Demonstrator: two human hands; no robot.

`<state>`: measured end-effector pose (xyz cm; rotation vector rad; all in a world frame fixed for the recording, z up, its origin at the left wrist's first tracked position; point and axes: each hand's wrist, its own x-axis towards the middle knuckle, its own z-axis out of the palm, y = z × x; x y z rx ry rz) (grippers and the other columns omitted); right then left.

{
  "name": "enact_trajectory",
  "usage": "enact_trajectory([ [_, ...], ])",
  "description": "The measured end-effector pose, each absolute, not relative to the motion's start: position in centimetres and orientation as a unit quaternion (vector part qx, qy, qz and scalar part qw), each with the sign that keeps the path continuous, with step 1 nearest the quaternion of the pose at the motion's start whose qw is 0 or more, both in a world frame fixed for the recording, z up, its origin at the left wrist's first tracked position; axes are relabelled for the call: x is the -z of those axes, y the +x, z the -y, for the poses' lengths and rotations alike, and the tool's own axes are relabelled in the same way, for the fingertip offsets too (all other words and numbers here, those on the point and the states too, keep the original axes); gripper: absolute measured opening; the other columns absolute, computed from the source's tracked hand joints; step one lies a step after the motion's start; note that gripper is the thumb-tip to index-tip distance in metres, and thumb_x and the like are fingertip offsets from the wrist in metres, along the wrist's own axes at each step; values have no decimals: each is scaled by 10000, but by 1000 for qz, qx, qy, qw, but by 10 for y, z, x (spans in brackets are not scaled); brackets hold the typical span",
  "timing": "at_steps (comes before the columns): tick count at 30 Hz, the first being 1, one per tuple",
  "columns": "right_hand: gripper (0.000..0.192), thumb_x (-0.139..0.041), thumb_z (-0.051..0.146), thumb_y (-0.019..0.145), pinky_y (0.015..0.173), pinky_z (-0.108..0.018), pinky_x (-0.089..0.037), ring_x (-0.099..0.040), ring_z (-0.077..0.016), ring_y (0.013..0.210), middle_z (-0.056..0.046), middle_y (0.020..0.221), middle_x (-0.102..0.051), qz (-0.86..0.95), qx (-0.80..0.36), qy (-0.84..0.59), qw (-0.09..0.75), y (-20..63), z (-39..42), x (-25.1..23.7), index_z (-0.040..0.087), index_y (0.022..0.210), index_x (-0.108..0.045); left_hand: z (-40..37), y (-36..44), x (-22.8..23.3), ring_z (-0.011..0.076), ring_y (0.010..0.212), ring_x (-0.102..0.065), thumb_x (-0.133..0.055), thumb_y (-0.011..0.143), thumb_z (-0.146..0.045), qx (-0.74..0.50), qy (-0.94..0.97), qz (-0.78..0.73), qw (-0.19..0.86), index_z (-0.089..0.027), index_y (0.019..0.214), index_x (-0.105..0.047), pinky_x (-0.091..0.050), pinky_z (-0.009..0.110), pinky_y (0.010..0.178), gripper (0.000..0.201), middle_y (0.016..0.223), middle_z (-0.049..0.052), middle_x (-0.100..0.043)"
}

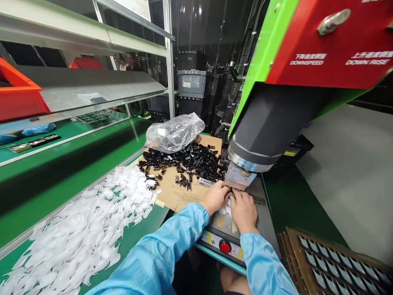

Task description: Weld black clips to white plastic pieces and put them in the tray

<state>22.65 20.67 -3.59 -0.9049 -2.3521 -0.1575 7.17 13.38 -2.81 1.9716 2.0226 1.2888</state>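
My left hand and my right hand meet under the metal horn of a green and red press machine. Their fingertips pinch a small part at the fixture; the part itself is mostly hidden, with a bit of white plastic showing between the hands. Both arms wear light blue sleeves. A pile of small black plastic parts lies on a cardboard sheet just left of my left hand. A long heap of clear white plastic pieces covers the green bench further left.
A crumpled clear bag rests behind the black parts. A red button sits on the machine's front panel. A tray with rows of slots stands at lower right. Grey crates and a shelf frame stand behind.
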Motion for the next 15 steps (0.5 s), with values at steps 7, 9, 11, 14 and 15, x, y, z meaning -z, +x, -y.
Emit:
enact_trajectory([
  [7,418,-593,246,1002,866,-388,-478,-561,-295,1076,-119,1183,-653,897,71,-349,260,229,-202,27,240,1419,-621,-125,78,21,252,1085,-650,-520,1020,-203,-350,636,-688,-7,-202,1344,-668,-564,388,955,356,1252,119,-663],
  [9,420,-601,234,992,877,-387,-477,-561,-292,1069,-117,1183,-647,899,73,-348,258,229,-204,29,239,1412,-617,-123,78,12,277,1085,-637,-530,1015,-230,-294,647,-702,-33,-186,1354,-651,-560,420,949,363,1262,140,-651],
  [11,417,-592,230,994,879,-392,-475,-561,-294,1058,-118,1175,-646,900,74,-346,254,229,-207,30,237,1410,-613,-120,77,5,300,1123,-615,-519,1021,-252,-242,662,-707,-61,-166,1400,-610,-554,438,949,399,1283,160,-633],
  [14,424,-570,236,1007,879,-403,-473,-556,-307,1065,-126,1176,-648,902,70,-348,248,228,-206,29,227,1430,-597,-111,76,-3,305,1153,-593,-507,1028,-269,-212,672,-706,-70,-179,1488,-537,-546,443,958,471,1333,164,-604],
  [15,430,-564,235,1009,883,-405,-473,-556,-311,1073,-131,1183,-648,902,66,-349,245,228,-204,27,223,1438,-591,-109,76,-4,303,1156,-590,-506,1027,-266,-209,671,-709,-65,-190,1511,-517,-543,442,962,490,1346,163,-595],
])
